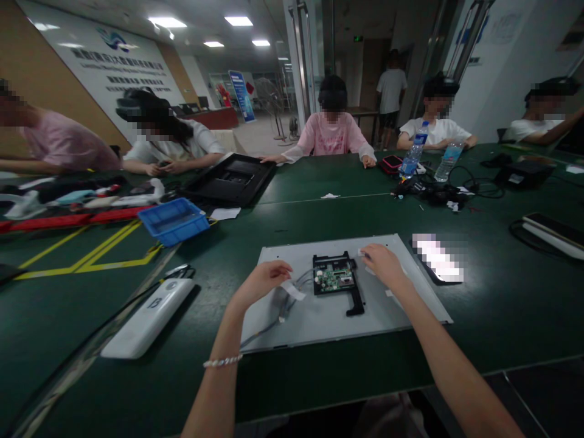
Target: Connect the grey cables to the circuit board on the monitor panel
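A pale grey metal panel (301, 322) lies flat on the table in front of me. Mounted on it is a black plastic bracket (356, 299) around a green circuit board (335, 280). My left hand (269, 277) is over the panel's left side, fingers loosely bent and apart. Just below its fingertips is a white tape strip (292, 291), beside grey cables (285, 309) running to the board. Right of the bracket, my right hand (383, 261) pinches a small white piece of tape (362, 252); its far end is hidden by the fingers.
A lit phone (435, 258) lies right of the panel. To the left are a white power bank (150, 319) with a cable and a blue plastic bin (173, 220). Farther off are a black frame (232, 179), water bottles (415, 152) and tangled black cables (429, 190). Several people sit around the table.
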Motion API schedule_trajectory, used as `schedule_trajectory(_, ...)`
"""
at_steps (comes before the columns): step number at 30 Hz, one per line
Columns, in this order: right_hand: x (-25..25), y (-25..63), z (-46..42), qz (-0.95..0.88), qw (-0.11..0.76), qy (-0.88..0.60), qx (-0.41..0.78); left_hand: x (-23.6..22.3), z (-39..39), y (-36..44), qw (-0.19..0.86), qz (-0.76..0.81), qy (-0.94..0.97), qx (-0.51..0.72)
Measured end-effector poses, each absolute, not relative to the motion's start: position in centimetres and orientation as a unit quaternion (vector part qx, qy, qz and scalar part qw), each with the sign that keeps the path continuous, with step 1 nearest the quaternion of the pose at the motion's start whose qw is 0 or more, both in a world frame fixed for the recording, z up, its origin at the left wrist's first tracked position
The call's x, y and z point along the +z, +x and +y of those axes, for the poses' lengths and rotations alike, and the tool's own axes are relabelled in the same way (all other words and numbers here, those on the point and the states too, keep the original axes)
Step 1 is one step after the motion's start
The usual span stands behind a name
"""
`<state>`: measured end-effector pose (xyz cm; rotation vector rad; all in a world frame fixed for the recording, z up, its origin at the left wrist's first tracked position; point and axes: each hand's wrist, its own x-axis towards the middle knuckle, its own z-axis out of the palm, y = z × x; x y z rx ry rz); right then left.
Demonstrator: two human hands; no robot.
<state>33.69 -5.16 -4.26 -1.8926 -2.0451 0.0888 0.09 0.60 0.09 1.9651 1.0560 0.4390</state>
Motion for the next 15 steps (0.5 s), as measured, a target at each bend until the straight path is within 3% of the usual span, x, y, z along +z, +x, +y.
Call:
schedule_trajectory(8, -3.4, 33.4, -4.9, -0.735, 0.091, -0.672, -0.011, -0.5, 1.2, -0.1, 0.229, 0.446, 0.854, 0.138)
schedule_trajectory(15, -3.3, 34.0, -3.9, -0.765, 0.029, -0.642, -0.038, -0.9, 0.4, 2.2, 0.069, 0.451, 0.872, 0.179)
